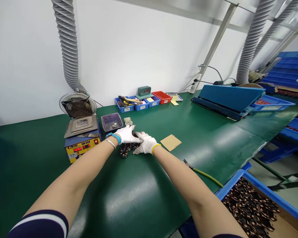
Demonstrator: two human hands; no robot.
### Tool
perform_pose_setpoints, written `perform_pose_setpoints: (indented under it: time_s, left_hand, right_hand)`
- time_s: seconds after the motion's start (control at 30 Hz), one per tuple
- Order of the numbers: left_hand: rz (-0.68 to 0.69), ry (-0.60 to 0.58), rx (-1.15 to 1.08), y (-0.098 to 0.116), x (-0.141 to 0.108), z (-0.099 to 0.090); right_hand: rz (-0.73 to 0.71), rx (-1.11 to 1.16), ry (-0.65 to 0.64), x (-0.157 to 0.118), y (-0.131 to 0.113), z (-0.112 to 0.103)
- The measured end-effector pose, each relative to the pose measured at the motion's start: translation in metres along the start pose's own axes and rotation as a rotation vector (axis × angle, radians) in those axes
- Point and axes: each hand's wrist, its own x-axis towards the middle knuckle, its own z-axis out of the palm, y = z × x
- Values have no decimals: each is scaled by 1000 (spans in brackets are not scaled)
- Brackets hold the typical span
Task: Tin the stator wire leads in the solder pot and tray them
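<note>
A small cluster of black ring-shaped coils (124, 152) with copper-coloured ends sits on the green bench, partly hidden under my gloved hands. My left hand (126, 134), in a white glove, reaches over the coils from the left with its fingers bent round them. From the right, my right hand (146, 143), also gloved in white, closes against the same cluster, its fingertips close to the left thumb. Just behind the left hand stand a grey-purple tray (111, 122) with shiny bits in it and a small pale round container (128, 121).
A yellow-fronted solder pot (81, 145) stands at the left beneath a duct (68, 43). Pliers (203, 173) and a cardboard piece (171, 142) lie to the right. A blue crate (275, 198) of similar coils is at lower right. Small bins (141, 106) and a clock (144, 91) line the back.
</note>
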Motion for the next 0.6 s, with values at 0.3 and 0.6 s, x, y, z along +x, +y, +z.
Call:
perform_pose_setpoints:
  time_s: [0.3,0.6]
  left_hand:
    - [37,-86,7,2,-7,-2]
    - [288,-224,25,1,-102,11]
  right_hand:
    - [-3,35,20,-17,-3,0]
    - [-118,28,-7,-84,-19,6]
